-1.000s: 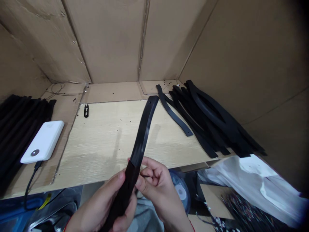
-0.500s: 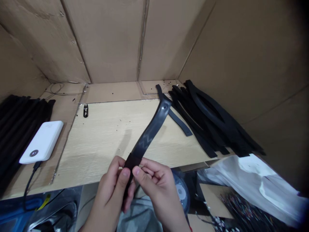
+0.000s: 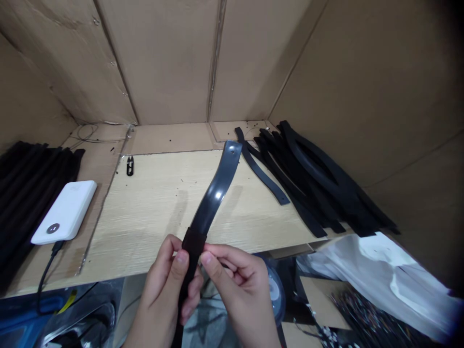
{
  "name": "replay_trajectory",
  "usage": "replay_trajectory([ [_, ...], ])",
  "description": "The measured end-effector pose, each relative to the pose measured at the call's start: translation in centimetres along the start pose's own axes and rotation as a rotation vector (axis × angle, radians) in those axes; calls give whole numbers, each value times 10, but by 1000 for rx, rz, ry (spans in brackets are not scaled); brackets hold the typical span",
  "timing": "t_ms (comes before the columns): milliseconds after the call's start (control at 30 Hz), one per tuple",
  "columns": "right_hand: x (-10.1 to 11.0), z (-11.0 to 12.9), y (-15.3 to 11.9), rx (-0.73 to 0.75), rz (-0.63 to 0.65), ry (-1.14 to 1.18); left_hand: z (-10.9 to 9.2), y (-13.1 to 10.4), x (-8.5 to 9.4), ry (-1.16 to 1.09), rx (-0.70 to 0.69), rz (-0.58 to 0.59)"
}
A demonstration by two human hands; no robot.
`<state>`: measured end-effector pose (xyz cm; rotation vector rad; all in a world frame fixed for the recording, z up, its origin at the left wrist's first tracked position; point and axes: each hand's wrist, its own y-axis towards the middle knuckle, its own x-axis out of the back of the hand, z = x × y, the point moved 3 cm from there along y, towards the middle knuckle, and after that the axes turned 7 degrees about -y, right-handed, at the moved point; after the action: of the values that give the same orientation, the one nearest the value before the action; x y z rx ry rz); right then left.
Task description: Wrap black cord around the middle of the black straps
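Note:
A glossy black curved strip (image 3: 216,193) with a hole near its upper end rises from a dark fabric sleeve (image 3: 195,242) that surrounds its lower part. My left hand (image 3: 168,278) is closed on the sleeve from the left, thumb on top. On the sleeve's right edge, my right hand (image 3: 237,278) pinches with thumb and forefinger. Both hands are at the table's front edge. Another bare black strip (image 3: 266,178) lies on the table to the right, beside a pile of dark sleeved strips (image 3: 308,179).
Small black snips (image 3: 130,166) lie at the back left. A white power bank (image 3: 65,212) with a cable sits by a stack of dark fabric pieces (image 3: 29,193). Cardboard walls enclose the table (image 3: 145,208). White plastic sheeting (image 3: 362,266) hangs below at the right.
The held strip's upper end has swung left, and its face is turned more toward the camera. My right hand's pinch has stayed at the sleeve's right edge.

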<state>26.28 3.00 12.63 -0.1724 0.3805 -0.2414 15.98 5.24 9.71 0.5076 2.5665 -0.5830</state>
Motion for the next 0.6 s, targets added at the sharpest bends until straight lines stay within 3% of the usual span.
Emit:
replay_trajectory([
  [233, 13, -11, 11, 109, 5, 58, 2, -1, -3, -152, 73, 55],
  [333, 18, -19, 20, 2, 105, 98, 3, -2, -3, -239, 137, 92],
  [400, 18, -20, 22, -57, 211, 124, 5, -1, -1, -307, 210, 176],
  [500, 16, -15, 22, -17, 359, 133, 10, 1, 1, -382, 323, 373],
  [600, 15, -9, 20, 65, 382, 101, 16, 4, -1, -363, 450, 480],
])
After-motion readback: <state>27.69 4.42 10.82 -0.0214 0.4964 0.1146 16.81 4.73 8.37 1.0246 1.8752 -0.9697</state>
